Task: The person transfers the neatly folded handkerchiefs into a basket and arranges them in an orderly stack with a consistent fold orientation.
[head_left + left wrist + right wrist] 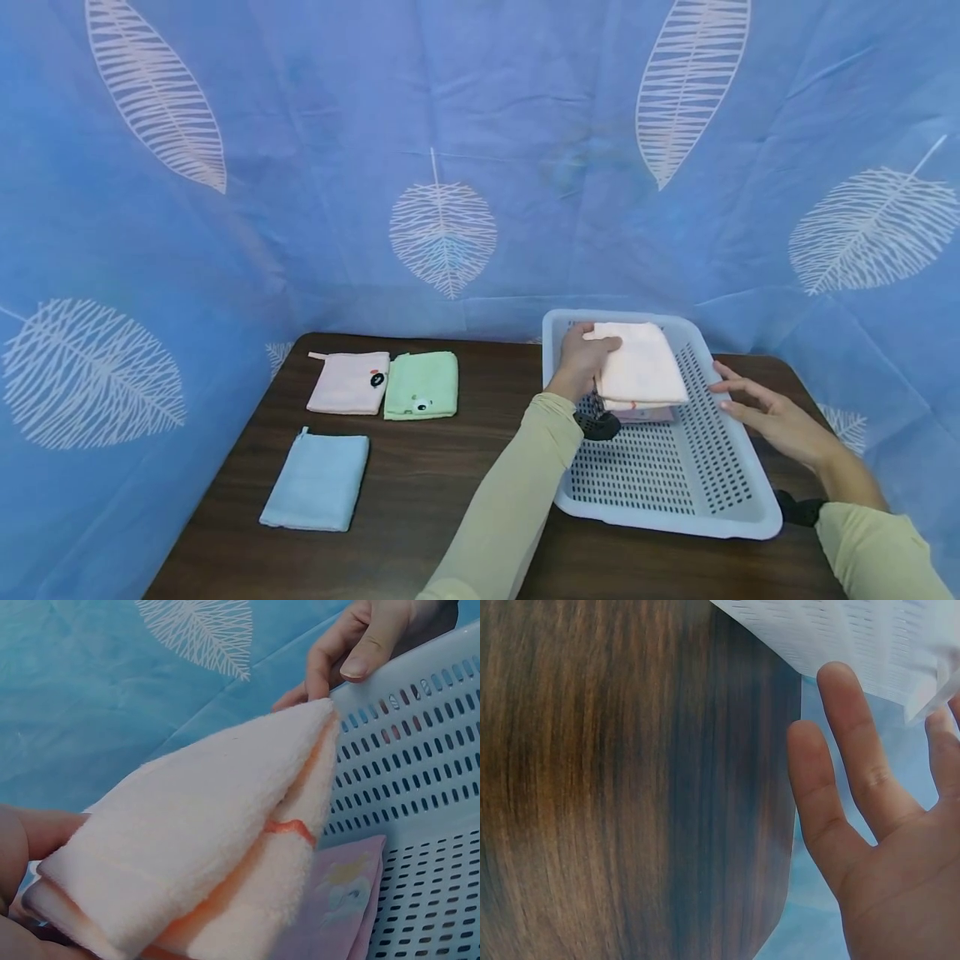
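My left hand (583,360) grips a folded cream towel (637,362) by its left edge, over the far part of a white perforated basket (738,525). In the left wrist view the towel's folded layers show, with a small orange-red mark on one of them. Beneath it, on the basket floor, lies a pink towel (330,907) with a small printed figure, partly hidden by the cream one. At the basket's right rim my right hand (776,421) has its fingers spread, fingertips right at the rim and nothing held.
On the dark wooden table (435,500), left of the basket, lie a folded pale pink towel (345,383), a green towel (423,383) beside it and a light blue towel (318,483) nearer me. A blue leaf-patterned curtain (517,225) hangs behind and around the table.
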`<state>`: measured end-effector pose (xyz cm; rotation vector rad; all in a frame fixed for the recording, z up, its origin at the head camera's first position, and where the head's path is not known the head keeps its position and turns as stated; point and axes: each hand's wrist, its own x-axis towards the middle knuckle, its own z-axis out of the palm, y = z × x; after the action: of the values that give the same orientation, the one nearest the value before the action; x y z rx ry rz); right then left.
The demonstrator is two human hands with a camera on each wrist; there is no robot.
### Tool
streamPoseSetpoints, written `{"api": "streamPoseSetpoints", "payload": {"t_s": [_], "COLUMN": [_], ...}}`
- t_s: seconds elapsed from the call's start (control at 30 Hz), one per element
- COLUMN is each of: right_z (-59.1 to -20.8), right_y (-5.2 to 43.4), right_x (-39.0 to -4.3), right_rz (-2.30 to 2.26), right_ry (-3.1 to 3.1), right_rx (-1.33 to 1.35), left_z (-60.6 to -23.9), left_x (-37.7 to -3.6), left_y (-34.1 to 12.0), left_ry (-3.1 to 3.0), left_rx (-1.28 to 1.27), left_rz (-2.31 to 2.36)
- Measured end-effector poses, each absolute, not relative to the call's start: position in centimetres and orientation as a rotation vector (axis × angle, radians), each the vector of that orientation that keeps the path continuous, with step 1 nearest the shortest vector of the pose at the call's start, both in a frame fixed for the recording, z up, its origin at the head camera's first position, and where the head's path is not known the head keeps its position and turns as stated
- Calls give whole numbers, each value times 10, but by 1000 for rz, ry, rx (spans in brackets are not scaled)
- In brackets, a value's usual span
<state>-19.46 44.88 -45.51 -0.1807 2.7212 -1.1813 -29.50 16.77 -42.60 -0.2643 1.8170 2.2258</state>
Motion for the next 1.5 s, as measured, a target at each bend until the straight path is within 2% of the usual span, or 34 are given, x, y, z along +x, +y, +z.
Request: {"api": "streamPoseSetpoints", "payload": {"t_s": [0.8, 1.5], "right_z": [-455, -456], "right_y": [446, 445], "right_x": [-194, -195], "right_rz": [-1213, -1193], "right_ry": [2693, 2709], "right_rx": [-112, -112], "left_z": [-438, -453], "left_x": [-298, -299], "left_y": [182, 201], "left_ry": [1745, 1965], "left_rx": [-306, -341], "left_rz": [2227, 2129]}}
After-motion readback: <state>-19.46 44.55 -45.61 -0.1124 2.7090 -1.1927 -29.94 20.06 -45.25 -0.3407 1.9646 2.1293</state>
